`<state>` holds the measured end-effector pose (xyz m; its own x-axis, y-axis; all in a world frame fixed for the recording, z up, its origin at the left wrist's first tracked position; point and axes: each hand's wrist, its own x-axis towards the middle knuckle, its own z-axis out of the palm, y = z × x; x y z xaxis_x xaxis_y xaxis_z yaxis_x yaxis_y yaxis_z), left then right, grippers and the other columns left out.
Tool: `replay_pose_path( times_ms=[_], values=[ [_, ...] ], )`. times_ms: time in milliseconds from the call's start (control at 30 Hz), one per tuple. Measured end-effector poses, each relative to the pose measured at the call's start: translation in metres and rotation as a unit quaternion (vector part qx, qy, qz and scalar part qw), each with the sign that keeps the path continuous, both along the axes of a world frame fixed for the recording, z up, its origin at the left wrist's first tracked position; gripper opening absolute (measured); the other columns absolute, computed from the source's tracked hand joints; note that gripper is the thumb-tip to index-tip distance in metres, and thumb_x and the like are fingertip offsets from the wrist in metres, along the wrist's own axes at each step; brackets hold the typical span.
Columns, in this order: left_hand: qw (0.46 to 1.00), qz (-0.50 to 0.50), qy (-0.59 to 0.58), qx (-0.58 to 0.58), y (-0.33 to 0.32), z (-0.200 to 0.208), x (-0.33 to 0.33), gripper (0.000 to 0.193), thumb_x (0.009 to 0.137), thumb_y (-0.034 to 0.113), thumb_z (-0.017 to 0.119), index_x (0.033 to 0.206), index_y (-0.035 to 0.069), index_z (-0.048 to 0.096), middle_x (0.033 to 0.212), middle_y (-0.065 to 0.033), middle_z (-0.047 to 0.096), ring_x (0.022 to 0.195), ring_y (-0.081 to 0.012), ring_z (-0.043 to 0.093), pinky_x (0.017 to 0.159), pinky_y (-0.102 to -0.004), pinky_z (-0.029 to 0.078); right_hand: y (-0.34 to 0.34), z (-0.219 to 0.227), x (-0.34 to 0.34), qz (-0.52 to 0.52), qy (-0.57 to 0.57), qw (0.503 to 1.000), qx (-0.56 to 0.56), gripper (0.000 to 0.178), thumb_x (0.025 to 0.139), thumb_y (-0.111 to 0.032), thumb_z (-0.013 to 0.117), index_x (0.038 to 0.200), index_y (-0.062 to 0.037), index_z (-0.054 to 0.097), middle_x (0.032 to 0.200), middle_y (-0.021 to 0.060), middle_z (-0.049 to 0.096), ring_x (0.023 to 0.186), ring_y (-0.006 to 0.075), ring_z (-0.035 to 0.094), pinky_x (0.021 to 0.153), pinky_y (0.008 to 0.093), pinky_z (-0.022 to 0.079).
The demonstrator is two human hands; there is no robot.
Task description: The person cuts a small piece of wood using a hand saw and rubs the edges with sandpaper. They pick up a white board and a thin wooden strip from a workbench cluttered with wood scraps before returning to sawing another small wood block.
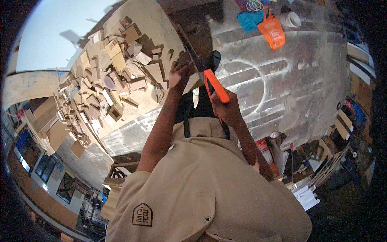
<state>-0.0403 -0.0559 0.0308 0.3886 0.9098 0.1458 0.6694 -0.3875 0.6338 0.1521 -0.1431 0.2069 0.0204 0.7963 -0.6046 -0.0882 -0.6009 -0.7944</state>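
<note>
An orange-handled handsaw (217, 86) is in my right hand (226, 109), its fingers wrapped round the grip. The dark, narrowing blade points away from me and slightly left, in front of my body. My left hand (181, 73) is beside the blade, fingers apart and partly in shadow. Its fingertips reach the blade's left side; whether they press on it I cannot tell. Beyond and to the left of my left hand lies a heap of wood offcuts (117, 56) on a pale sheet (149, 16).
An orange bag (271, 32), a blue-green cloth (248, 21) and a white bucket (292, 19) lie on the grey floor (298, 80) at the far right. Boards and scraps (322, 155) are piled at the right. A white panel (52, 32) is at the far left.
</note>
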Motion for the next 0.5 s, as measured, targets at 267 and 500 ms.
replay_pose_path(
  times_ms=[267, 500],
  values=[
    [0.999, -0.014, -0.006, 0.030, 0.006, -0.003, 0.001, 0.041, 0.067, 0.004, 0.076, 0.107, 0.012, 0.072, 0.102, -0.0065, 0.070, 0.098, -0.0303, 0.061, 0.080, -0.0395, 0.055, 0.021, -0.009, -0.011, -0.001, 0.000, 0.999, -0.054, 0.024, 0.096, -0.027, 0.065, 0.090, -0.0042, 0.060, 0.067, 0.0030, 0.057, 0.056, 0.0124, 0.054, 0.052, 0.0322, 0.045],
    [1.000, 0.001, -0.020, -0.010, 0.006, -0.003, 0.002, 0.038, 0.068, 0.004, 0.075, 0.106, 0.009, 0.072, 0.101, -0.0069, 0.070, 0.099, -0.0305, 0.061, 0.081, -0.0397, 0.054, 0.039, -0.044, -0.019, -0.036, 0.063, 0.997, -0.007, 0.034, 0.099, -0.038, 0.061, 0.090, -0.0057, 0.056, 0.061, -0.0021, 0.051, 0.047, 0.0061, 0.048, 0.042, 0.0239, 0.039]
  ],
)
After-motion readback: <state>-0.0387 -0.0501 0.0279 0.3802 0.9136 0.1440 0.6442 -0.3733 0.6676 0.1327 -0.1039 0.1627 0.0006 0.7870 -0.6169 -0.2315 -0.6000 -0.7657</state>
